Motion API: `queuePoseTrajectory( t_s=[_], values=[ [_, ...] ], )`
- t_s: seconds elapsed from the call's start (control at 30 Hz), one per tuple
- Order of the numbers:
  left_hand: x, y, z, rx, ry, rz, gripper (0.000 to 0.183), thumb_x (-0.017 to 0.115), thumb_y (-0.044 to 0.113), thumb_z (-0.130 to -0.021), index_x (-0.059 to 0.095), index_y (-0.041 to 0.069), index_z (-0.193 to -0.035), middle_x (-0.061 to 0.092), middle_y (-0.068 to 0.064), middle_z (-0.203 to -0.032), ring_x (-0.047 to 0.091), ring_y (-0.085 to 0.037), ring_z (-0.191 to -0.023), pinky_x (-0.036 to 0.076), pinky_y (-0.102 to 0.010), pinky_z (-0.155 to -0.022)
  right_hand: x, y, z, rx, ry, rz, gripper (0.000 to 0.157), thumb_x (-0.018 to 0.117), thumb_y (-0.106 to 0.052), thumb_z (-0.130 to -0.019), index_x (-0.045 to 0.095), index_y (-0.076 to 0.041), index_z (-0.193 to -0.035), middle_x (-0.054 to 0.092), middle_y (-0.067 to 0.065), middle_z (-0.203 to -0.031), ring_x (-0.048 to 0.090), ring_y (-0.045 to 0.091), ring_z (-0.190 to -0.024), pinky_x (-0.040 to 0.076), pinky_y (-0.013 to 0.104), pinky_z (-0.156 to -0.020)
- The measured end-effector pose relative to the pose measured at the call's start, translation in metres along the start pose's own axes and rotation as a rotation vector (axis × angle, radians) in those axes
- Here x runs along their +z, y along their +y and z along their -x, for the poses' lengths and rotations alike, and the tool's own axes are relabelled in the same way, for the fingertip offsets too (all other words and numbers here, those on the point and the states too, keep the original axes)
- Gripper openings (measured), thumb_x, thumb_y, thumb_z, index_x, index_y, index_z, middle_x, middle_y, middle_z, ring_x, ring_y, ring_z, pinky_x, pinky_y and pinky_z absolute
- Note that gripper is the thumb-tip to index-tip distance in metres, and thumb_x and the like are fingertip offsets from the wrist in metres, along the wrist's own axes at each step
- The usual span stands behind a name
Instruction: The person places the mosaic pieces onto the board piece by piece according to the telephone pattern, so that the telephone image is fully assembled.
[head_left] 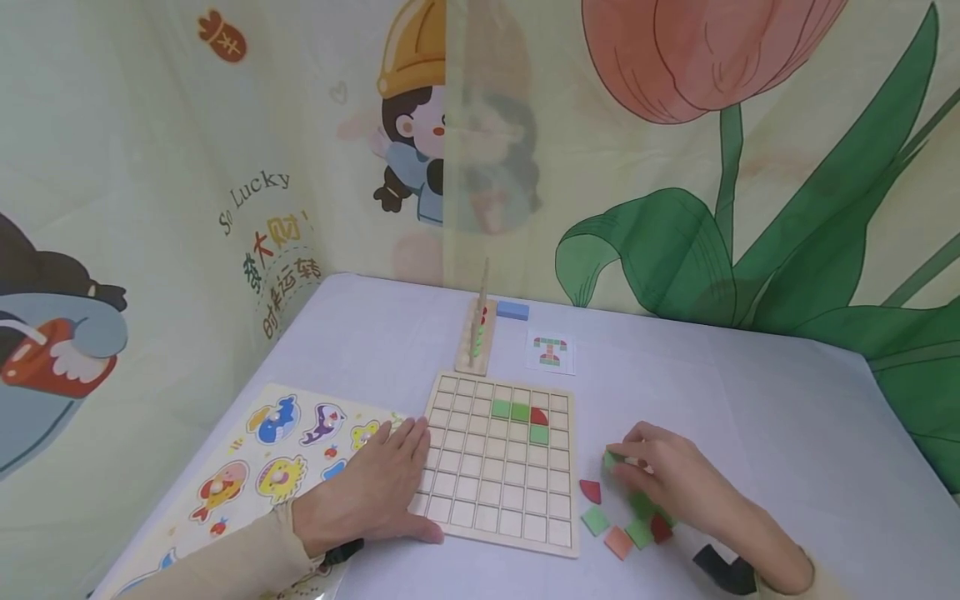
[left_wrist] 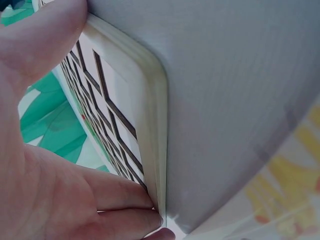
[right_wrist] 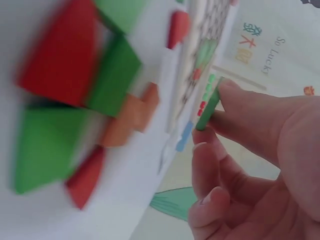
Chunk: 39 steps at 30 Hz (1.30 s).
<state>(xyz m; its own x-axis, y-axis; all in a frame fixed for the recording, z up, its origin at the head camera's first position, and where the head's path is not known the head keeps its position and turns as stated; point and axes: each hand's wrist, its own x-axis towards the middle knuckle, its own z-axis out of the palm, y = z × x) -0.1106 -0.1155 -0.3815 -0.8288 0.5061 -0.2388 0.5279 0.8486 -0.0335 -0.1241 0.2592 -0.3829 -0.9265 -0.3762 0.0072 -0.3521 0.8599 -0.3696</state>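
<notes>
A wooden grid board (head_left: 480, 467) lies on the table, holding green square tiles (head_left: 520, 412) and one red quarter-round tile (head_left: 538, 416) in its upper right cells. My left hand (head_left: 375, 483) lies along the board's left side with extended fingers, and its thumb touches near the bottom left corner. To the right of the board, my right hand (head_left: 675, 471) pinches a green tile (right_wrist: 209, 111) between thumb and fingertips, raised off the table. Beneath that hand are loose tiles: a red quarter-round (head_left: 591, 491), a green square (head_left: 596, 521), an orange square (head_left: 619, 542) and several others, partly hidden.
Behind the board lies a card (head_left: 551, 353) printed with a red and green pattern. A wooden stand (head_left: 471, 367) with red and green pieces and a blue block (head_left: 513, 310) are farther back. A sea-animal puzzle board (head_left: 255, 450) lies left, partly under my left arm.
</notes>
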Motion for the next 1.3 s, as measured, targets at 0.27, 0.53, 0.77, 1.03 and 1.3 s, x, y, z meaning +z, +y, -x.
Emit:
queuePoseTrajectory(
  t_s=[0.27,0.53,0.77,1.03,1.3],
  values=[
    [0.002,-0.001,0.000,0.000,-0.013,0.016,0.121,0.062,0.085,-0.077,0.039,-0.005,-0.154,0.035,-0.022,-0.165,0.035,-0.036,-0.154,0.032,-0.053,-0.125,-0.001,-0.015,-0.041,-0.121,-0.019,-0.059,0.030,0.079,-0.013,-0.090,0.077,-0.008,-0.120,0.066,-0.005,-0.093,0.052,0.001,-0.071,0.049,0.017,-0.056],
    [0.006,-0.001,0.001,0.001,-0.002,0.047,0.121,0.062,0.085,-0.077,0.038,-0.005,-0.155,0.034,-0.022,-0.165,0.034,-0.036,-0.155,0.031,-0.053,-0.125,0.016,-0.035,-0.092,-0.274,-0.009,-0.083,0.029,0.080,-0.016,-0.089,0.078,-0.006,-0.116,0.070,-0.003,-0.092,0.055,0.004,-0.076,0.049,0.017,-0.061],
    [0.005,-0.002,0.002,0.003,0.010,0.043,0.121,0.062,0.085,-0.077,0.039,-0.006,-0.154,0.035,-0.022,-0.165,0.034,-0.036,-0.154,0.032,-0.053,-0.125,0.029,-0.059,-0.121,-0.311,-0.013,-0.062,0.027,0.078,-0.018,-0.092,0.078,-0.003,-0.114,0.073,0.003,-0.093,0.056,0.004,-0.075,0.045,0.017,-0.060],
    [0.002,-0.002,0.001,-0.006,-0.005,0.058,0.122,0.062,0.085,-0.077,0.037,-0.006,-0.154,0.033,-0.022,-0.165,0.033,-0.036,-0.155,0.030,-0.054,-0.125,0.045,-0.077,-0.146,-0.379,0.010,0.071,0.014,0.077,-0.016,-0.092,0.081,-0.007,-0.102,0.074,0.004,-0.087,0.060,0.011,-0.076,0.047,0.021,-0.065],
    [0.001,-0.001,-0.001,-0.013,-0.013,0.040,0.122,0.062,0.085,-0.077,0.037,-0.005,-0.155,0.033,-0.022,-0.166,0.032,-0.035,-0.155,0.029,-0.053,-0.126,0.055,-0.084,-0.155,-0.388,-0.017,0.123,0.018,0.079,-0.020,-0.090,0.073,-0.014,-0.075,0.059,-0.005,-0.066,0.045,0.008,-0.064,0.040,0.022,-0.060]
  ],
)
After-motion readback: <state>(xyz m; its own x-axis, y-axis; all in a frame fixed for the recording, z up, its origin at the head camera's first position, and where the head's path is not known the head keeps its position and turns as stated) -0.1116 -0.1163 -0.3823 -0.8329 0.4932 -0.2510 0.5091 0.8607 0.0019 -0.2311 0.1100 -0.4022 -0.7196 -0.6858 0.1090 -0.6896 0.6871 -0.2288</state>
